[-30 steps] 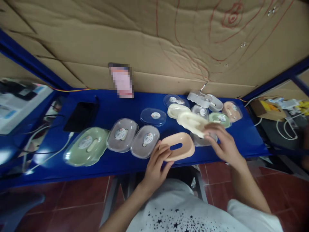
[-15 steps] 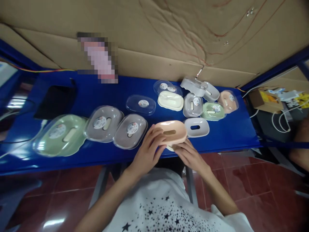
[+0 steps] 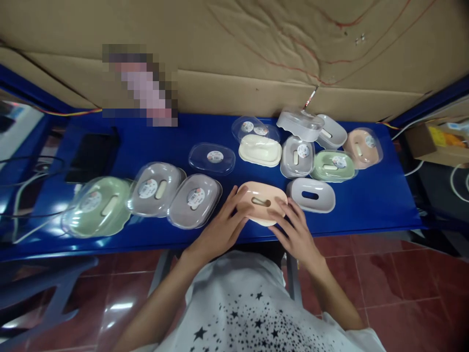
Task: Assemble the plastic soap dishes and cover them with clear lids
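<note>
Currently, left hand (image 3: 226,225): clamping the left end of the peach slotted dish (image 3: 261,213), its fingers lying over the rim.
Right hand (image 3: 296,230): clamping the opposite end of that dish, its fingers spreading over the edge.
Peach slotted dish: sitting between the two hands near the front edge of the blue table (image 3: 377,208), a cream piece (image 3: 262,223) showing beneath its near rim.
Gray slotted dish (image 3: 326,198): lying uncovered just to the right of the peach slotted dish.
Cream dish (image 3: 259,150): resting behind the hands, open side up, a clear lid with two round stickers (image 3: 242,128) lying at its back.
Single-sticker clear lid (image 3: 210,165): lying flat to the left of the cream dish.
Left row: two covered gray dishes (image 3: 194,204) sitting side by side, a covered green dish (image 3: 97,217) lying at the far left.
Right cluster: a covered gray dish (image 3: 289,161), a smaller green dish (image 3: 322,173) and a covered peach dish (image 3: 356,155) standing close together.
Cardboard panel (image 3: 220,44): rising behind the table.
</note>
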The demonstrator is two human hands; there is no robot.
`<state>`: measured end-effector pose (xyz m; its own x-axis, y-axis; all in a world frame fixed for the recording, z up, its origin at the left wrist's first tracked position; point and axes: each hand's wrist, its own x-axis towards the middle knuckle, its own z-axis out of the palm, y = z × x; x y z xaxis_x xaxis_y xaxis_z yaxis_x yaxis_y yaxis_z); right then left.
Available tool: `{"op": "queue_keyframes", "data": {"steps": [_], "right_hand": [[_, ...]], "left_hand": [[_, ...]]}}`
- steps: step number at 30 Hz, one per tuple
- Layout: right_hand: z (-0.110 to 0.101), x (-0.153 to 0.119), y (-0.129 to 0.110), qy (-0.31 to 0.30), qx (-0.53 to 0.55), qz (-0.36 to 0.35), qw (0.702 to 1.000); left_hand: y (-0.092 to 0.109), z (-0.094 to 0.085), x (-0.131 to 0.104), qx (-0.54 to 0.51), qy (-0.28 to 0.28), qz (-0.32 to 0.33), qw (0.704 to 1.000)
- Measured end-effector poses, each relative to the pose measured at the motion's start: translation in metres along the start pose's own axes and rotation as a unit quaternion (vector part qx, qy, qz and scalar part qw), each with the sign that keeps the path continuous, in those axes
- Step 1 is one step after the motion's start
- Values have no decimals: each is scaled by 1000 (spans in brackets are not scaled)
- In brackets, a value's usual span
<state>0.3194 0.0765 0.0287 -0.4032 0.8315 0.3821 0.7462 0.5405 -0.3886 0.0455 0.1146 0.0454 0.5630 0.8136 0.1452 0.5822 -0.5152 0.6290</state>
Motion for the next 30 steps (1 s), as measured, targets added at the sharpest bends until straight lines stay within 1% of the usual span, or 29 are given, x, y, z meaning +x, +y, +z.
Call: {"op": "queue_keyframes", "data": {"steps": [3,5,9,14,20,23,27,30], "right_hand": [[0,-2,-6,29,-38,-12,999],[0,-1,-9,24,-48,-20,998],[2,4,-11,-5,-19,-20,1000],[4,7,-8,-15,17,-16,1000],[5,9,-9,17,82,21,996],[9,7,-9,18,79,28,996],[11,4,-9,43,57,41,997],[10,4,-10,28,44,24,998]], "left_hand": [[3,-1,0,-1,-19,-9,1000],[4,-1,2,-2,-13,-11,1000],[2,0,6,-5,6,-35,999],[0,-1,9,9,15,-29,999],[-2,-1,8,-16,54,-36,998],[-3,-1,7,-20,54,-46,997],[0,-3,6,-18,45,-46,998],[2,-4,3,13,47,-33,998]]}}
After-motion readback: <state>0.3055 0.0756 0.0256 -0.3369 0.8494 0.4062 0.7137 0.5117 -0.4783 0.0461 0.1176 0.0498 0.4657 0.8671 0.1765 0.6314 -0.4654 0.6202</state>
